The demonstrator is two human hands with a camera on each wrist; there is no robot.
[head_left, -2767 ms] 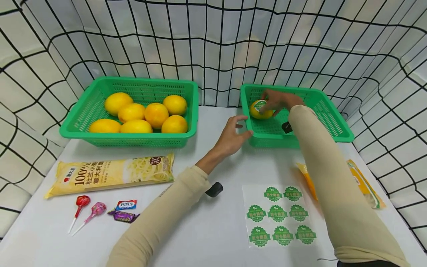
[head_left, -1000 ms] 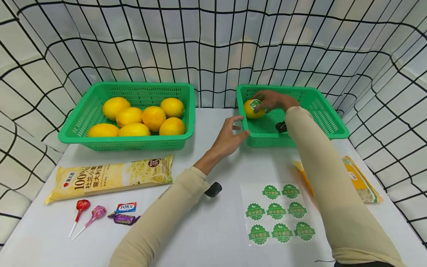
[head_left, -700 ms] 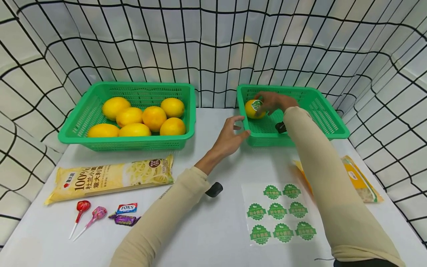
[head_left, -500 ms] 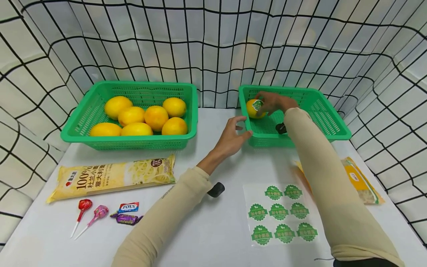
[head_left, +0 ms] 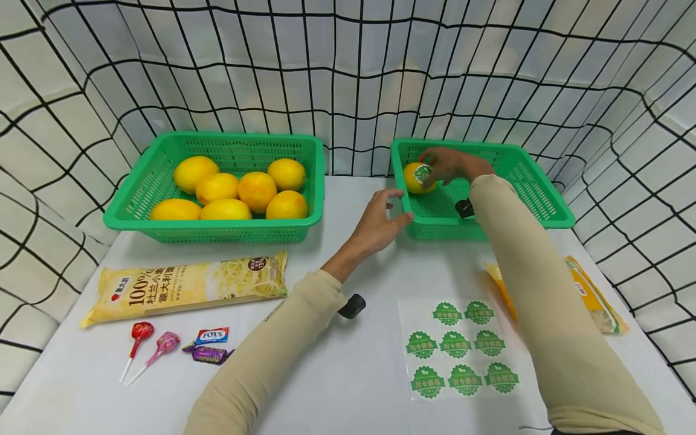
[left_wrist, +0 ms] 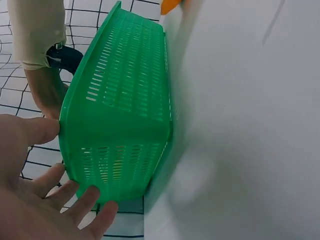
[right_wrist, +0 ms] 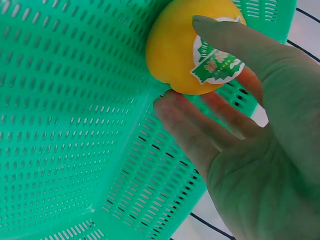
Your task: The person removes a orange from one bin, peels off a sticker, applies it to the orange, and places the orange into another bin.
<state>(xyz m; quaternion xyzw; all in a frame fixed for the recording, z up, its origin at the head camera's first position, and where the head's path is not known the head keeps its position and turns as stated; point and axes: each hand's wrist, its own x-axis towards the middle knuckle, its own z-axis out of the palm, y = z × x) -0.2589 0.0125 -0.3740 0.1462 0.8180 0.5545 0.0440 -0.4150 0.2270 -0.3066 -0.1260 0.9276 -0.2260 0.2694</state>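
Note:
In the right green basket [head_left: 544, 199], a yellow lemon [head_left: 414, 180] lies at the left end. A round green-and-white sticker [right_wrist: 216, 62] is on its skin. My right hand [head_left: 454, 164] holds this lemon, with the thumb pressing over the sticker and the fingers around the far and lower side in the right wrist view. My left hand [head_left: 377, 223] touches the same basket's near left corner. Its thumb and fingers are spread along the rim and outer wall, as the left wrist view shows.
The left green basket [head_left: 130, 223] holds several lemons. In front lie a pasta bag [head_left: 185, 289], two lollipops [head_left: 167, 342], and two wrapped candies [head_left: 209, 354]. A sticker sheet [head_left: 457, 349] lies between my forearms, and an orange packet [head_left: 592, 296] is partly hidden under my right sleeve. Black netting [head_left: 348, 75] encloses the table.
Since the earliest frame, the lemon has turned in my right hand, so its sticker faces more toward the right. My left hand stays at the basket corner. The head view has shifted slightly.

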